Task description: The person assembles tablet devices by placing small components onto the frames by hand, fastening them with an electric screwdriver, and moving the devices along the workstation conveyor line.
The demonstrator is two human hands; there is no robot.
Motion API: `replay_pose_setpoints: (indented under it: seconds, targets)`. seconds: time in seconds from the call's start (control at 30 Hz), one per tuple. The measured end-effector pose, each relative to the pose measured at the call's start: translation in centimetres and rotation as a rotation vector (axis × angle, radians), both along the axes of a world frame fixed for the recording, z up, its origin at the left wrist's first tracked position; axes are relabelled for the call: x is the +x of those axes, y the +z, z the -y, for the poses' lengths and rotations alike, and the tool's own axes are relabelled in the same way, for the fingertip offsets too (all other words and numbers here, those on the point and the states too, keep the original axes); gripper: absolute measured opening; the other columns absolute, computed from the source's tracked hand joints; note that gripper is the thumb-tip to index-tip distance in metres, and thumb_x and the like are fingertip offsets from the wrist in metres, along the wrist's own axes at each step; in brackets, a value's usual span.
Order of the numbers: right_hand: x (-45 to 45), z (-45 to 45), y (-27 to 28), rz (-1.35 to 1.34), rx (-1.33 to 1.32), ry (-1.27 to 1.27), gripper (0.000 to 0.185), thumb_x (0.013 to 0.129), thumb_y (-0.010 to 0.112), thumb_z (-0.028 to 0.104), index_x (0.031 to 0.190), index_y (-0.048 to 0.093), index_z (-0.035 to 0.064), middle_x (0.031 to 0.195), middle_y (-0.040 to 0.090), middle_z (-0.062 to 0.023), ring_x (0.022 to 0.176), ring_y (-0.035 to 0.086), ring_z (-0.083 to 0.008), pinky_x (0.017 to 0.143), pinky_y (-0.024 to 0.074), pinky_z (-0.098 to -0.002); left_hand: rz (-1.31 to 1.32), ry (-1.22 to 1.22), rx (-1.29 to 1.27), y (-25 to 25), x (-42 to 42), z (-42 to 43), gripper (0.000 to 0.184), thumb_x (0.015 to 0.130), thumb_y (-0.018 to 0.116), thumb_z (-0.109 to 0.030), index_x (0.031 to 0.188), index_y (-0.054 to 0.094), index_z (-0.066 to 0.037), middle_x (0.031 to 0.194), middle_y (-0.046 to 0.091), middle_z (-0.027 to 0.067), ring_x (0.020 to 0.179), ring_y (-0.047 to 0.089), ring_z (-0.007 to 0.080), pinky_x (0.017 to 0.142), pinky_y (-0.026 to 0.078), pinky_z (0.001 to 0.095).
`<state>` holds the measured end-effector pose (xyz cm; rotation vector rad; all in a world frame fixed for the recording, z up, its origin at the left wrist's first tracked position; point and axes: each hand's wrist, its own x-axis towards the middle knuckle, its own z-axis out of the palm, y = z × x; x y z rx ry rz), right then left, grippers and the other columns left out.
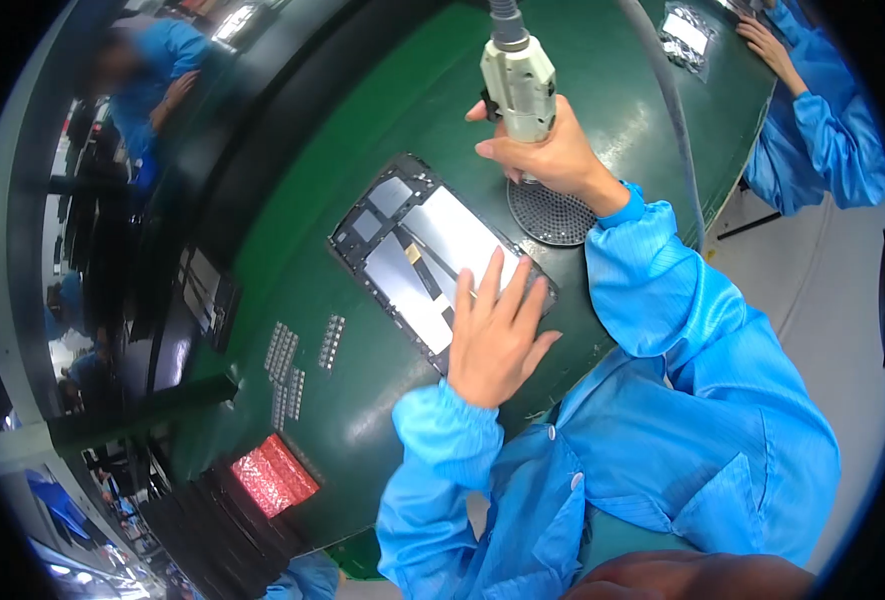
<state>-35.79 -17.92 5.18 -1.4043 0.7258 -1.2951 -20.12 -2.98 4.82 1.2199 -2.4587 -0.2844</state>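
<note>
My left hand (497, 335) lies with fingers spread on an opened tablet (457, 225), over its silver inner plates and near one long edge. The tablet has a black frame, with a dark ribbon cable along its middle. My right hand (552, 155) is wrapped round a pale electric screwdriver (520, 88), held upright with its cable rising from the top. Below that hand is a round black perforated dish (552, 215). The screwdriver's tip is mostly hidden by my hand, so I cannot tell whether it touches the dish.
Strips of small dark parts (284, 355) lie left of the tablet on the green table (392, 110). Nearer the edge are a red bubble-wrap packet (274, 475) and black stacked trays (217, 535). A grey hose (674, 110) crosses at right. A co-worker's hand (767, 50) and a plastic bag (686, 38) are beyond.
</note>
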Motion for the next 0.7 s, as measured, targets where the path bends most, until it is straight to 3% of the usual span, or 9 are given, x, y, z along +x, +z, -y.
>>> replay_pose_setpoints:
  seconds: [0.1,0.2,0.3,0.43,0.53,0.6,0.7]
  targets:
    - [0.0,0.1,-0.1,0.013,0.014,0.004,0.027,0.075,0.069,0.002,0.099,0.062,-0.0053,0.058,0.056,-0.0005,0.046,0.05,-0.0063,0.044,0.0401,-0.0216,0.095,-0.127,0.036,-0.1,-0.8,3.1,0.048,0.064,0.077,-0.024,0.104,0.062,-0.003,0.113,0.058,0.0118,0.12,0.044,0.0332,0.098,0.034,0.0517]
    - [-0.1,0.1,0.1,0.007,0.025,0.017,0.027,0.075,0.069,0.002,0.1,0.061,-0.0053,0.058,0.056,-0.0004,0.046,0.05,-0.0063,0.044,0.0399,-0.0217,0.214,-0.179,0.263,1.0,-1.1,4.8,0.044,0.064,0.076,-0.024,0.101,0.063,-0.004,0.108,0.059,0.0101,0.116,0.047,0.0306,0.098,0.034,0.0496]
    - [0.0,-0.1,0.0,-0.006,0.022,0.011,0.027,0.075,0.069,0.002,0.101,0.061,-0.0037,0.06,0.057,-0.0004,0.046,0.05,-0.0066,0.044,0.0399,-0.0224,0.169,-0.104,0.323,0.6,-1.5,5.3,0.044,0.065,0.076,-0.024,0.102,0.063,-0.004,0.111,0.058,0.0098,0.117,0.047,0.0314,0.1,0.034,0.0506]
    - [0.1,0.1,-1.1,-0.004,0.051,-0.021,0.027,0.076,0.07,0.003,0.101,0.061,-0.001,0.066,0.058,-0.0008,0.047,0.05,-0.0069,0.043,0.039,-0.0215,-0.104,-0.008,-0.026,-2.1,-0.6,3.0,0.046,0.067,0.076,-0.026,0.105,0.063,-0.003,0.116,0.057,0.012,0.121,0.044,0.0332,0.098,0.036,0.0528]
    - [0.1,0.3,-1.4,-0.037,-0.014,-0.012,0.029,0.078,0.068,0.004,0.105,0.059,-0.0001,0.065,0.056,-0.0004,0.047,0.049,-0.0065,0.042,0.0374,-0.0212,-0.286,0.199,-0.047,-2.1,3.0,0.3,0.038,0.065,0.078,-0.017,0.097,0.065,-0.002,0.107,0.062,0.012,0.107,0.056,0.0325,0.09,0.045,0.0428]
    - [0.0,0.3,-1.4,-0.053,-0.035,-0.025,0.03,0.078,0.067,0.003,0.107,0.059,-0.0013,0.063,0.055,-0.0003,0.046,0.048,-0.0065,0.042,0.037,-0.0215,-0.353,0.435,-0.15,-2.3,6.8,-1.2,0.022,0.07,0.076,-0.009,0.089,0.068,-0.001,0.092,0.066,0.0135,0.086,0.064,0.0285,0.075,0.051,0.0356]
    - [-0.2,-0.3,-0.4,0.01,-0.081,-0.057,0.032,0.078,0.067,0.003,0.108,0.058,-0.0035,0.061,0.054,-0.0003,0.047,0.048,-0.0069,0.043,0.0372,-0.0215,-0.307,0.892,-0.101,-2.3,13.9,-4.3,0.019,0.076,0.071,-0.007,0.093,0.067,0.0,0.086,0.067,0.0127,0.073,0.064,0.0197,0.062,0.05,0.0293]
